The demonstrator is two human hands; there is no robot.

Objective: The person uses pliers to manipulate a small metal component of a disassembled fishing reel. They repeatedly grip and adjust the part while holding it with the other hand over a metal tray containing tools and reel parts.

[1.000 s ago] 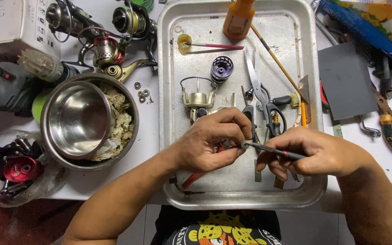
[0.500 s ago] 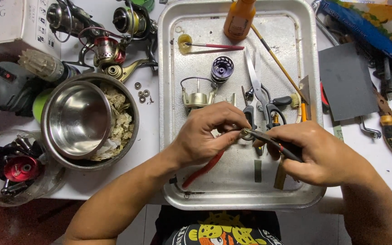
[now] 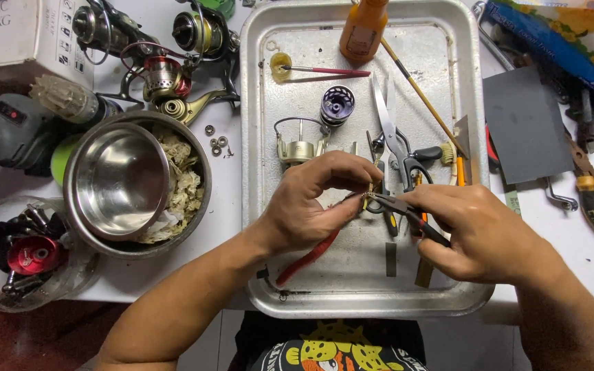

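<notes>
Black-handled pliers (image 3: 407,214) in right hand (image 3: 479,233) fingers point left at left hand's (image 3: 311,206) pinched part.

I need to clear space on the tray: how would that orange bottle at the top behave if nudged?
The orange bottle stands upright and looks tall and narrow, so it would probably tip rather than slide. On the smooth metal tray it may then roll. It looks like plastic, likely light.

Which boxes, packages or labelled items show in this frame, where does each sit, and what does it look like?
White cardboard box: top left corner of the table, rectangular, dark print on its side, partly cut off.
Orange bottle: far end of the metal tray, amber plastic with a paper label.
Flat package: top right, blue with yellow and green pictures, lying at an angle.
No screens or signs.
</notes>
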